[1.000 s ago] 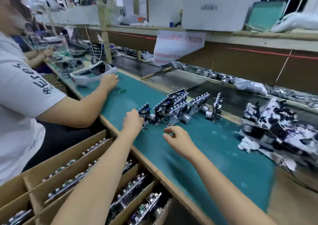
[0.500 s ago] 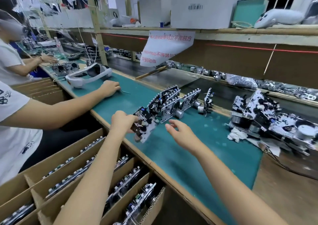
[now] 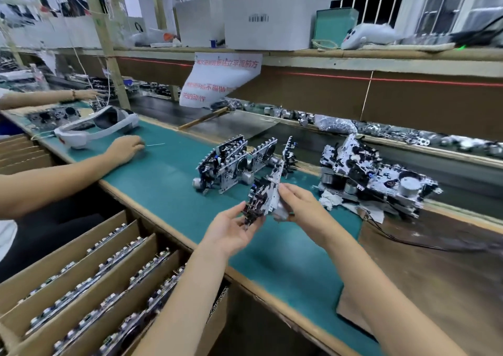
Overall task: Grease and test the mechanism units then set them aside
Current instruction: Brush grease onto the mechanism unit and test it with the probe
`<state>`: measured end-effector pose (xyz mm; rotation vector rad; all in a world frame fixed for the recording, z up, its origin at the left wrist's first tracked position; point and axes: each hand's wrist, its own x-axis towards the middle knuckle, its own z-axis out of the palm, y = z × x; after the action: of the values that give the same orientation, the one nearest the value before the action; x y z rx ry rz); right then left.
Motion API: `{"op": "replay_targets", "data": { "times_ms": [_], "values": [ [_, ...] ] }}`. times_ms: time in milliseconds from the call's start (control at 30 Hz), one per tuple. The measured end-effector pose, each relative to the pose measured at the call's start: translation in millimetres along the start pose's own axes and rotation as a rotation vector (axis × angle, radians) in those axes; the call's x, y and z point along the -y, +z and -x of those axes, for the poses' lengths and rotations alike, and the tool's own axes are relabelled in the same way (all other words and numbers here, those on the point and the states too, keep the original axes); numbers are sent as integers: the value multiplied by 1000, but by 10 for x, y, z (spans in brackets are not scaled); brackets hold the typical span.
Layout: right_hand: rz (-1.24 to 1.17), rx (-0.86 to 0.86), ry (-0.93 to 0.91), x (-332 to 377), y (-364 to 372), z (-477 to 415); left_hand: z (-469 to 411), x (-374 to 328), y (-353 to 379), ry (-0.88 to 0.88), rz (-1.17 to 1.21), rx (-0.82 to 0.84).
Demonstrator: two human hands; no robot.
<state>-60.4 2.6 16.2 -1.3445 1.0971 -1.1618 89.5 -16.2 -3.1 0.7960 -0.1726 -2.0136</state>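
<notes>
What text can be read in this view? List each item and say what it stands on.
Hanging paper sign: red Chinese characters in three rows, mirrored and blurred; not reliably readable.
White box on the shelf: a barcode mark, no legible digits.
Held mechanism unit, left hand, right hand: no readable markings.

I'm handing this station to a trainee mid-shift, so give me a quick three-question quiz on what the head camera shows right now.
1. True or false: the mechanism unit in hand is lifted clear of the green mat.
2. Which hands have a grip on that unit? A) left hand only B) right hand only C) both
3. Fill in: the row of standing units lies on the ___ side of the held unit, toward the conveyor.

Key: 1 true; 2 C; 3 far
</notes>
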Motion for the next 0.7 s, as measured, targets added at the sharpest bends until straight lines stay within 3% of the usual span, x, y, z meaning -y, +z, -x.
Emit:
{"op": "replay_targets", "data": {
  "times_ms": [167,267,333,467,600,700],
  "values": [
    [39,-15,56,-58,-145,113,-58,194,75,-117,192,27],
    [64,-137,7,-99,-148,152,-89,277,95,-127,228,33],
    [75,-212,-43,-111,-157,166,-109,320,70,-132,123,60],
    [58,-284,-66,-54,-233,197,-226,398,-20,-57,-388,81],
    [-271,-246,50,45,-391,242,-358,411,-77,89,-410,124],
    [-399,-221,139,82,-512,281,-387,432,-146,100,-399,207]
  ]
}}
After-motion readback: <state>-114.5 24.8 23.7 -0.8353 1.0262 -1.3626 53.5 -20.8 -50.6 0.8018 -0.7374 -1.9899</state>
